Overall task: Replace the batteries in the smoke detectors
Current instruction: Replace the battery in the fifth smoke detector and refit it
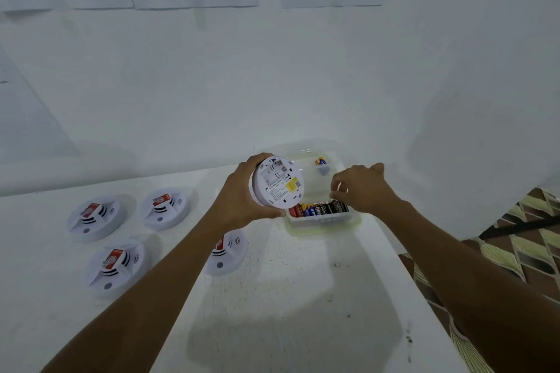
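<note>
My left hand (239, 200) grips a round white smoke detector (277, 182) by its rim, held above the table with its labelled back and open battery bay facing me. Just behind it stands a clear plastic container (321, 228) with a row of several batteries (318, 209) along its near side and a lone battery (321, 162) at the far side. My right hand (363, 188) reaches into the container with curled fingers. Thumb and forefinger pinch the top end of a black battery at the right of the row.
Several more white smoke detectors lie face up on the white table (288, 297): two at the back left (94, 216) (165, 206), one nearer (116, 263), one partly under my left forearm (225, 251). The table's right edge drops to a patterned floor (515, 251). A wall stands close behind.
</note>
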